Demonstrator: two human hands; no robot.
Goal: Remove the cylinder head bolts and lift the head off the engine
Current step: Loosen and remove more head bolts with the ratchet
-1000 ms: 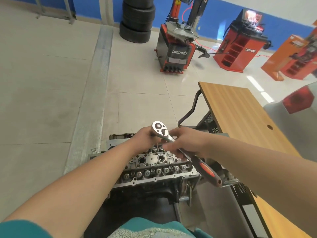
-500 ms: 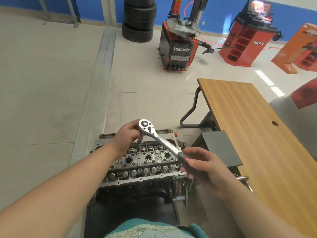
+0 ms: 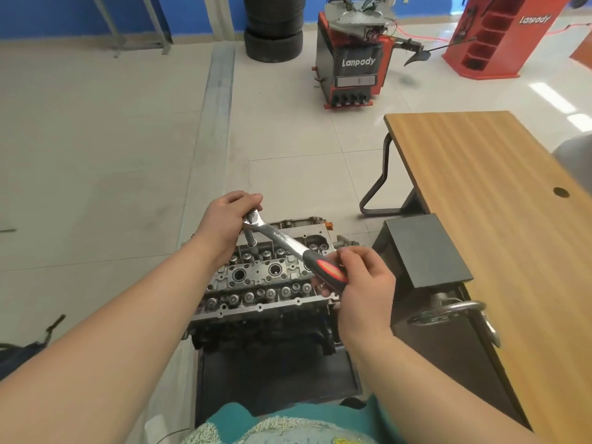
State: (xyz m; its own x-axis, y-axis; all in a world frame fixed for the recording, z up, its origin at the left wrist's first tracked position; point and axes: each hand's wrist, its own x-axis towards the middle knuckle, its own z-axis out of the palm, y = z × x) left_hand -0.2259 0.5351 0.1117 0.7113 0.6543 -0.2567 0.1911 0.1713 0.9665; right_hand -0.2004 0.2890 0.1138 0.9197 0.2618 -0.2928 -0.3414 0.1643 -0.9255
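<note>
Two hands on the ratchet (image 3: 290, 246) now, and that's the change I care about. A second ago I had the tool held up between both hands above the head (image 3: 262, 277); half a second ago it was swinging down with the drive end out front. Now the socket (image 3: 251, 240) stands on its extension down among the valve gear at the far row, left of centre, so I judge it has found a bolt, though the bolt itself is hidden under the socket.

My left hand (image 3: 226, 224) is curled over the ratchet's head, fingers wrapped across the top, steadying it. My right hand (image 3: 358, 283) has slid down to the red-and-black grip, fingers curled round it from underneath, thumb on top. The handle runs from far left to near right, across the head.

The head sits bolted on the engine (image 3: 266, 328), right in front of me and low, with the desk (image 3: 487, 200) just to my right and the black box (image 3: 423, 248) beside the engine.

What this means: positioning looks done and I'm set for a loosening pull. The task is early, I reckon; the head is plainly in place, nothing lifted. My worry is the socket sitting cocked on that long extension, so I'll press down with the left while the right swings.
</note>
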